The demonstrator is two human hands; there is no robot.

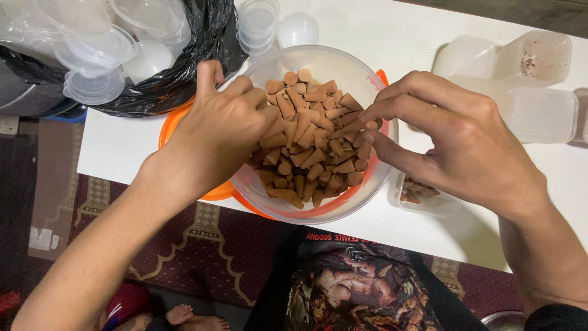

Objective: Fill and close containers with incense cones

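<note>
cones (309,132) in bowl (343,61) on table (392,30), bag of lids (196,73) to its left, small tubs (539,113) to its right

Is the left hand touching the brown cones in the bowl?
Touching: the head view shows the left hand with its fingers dug into the brown cones.

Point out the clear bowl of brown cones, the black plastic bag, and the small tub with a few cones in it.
clear bowl (318,61): head view, far inner wall.
black plastic bag (208,37): head view, right fold.
small tub (429,205): head view, near rim.
</note>
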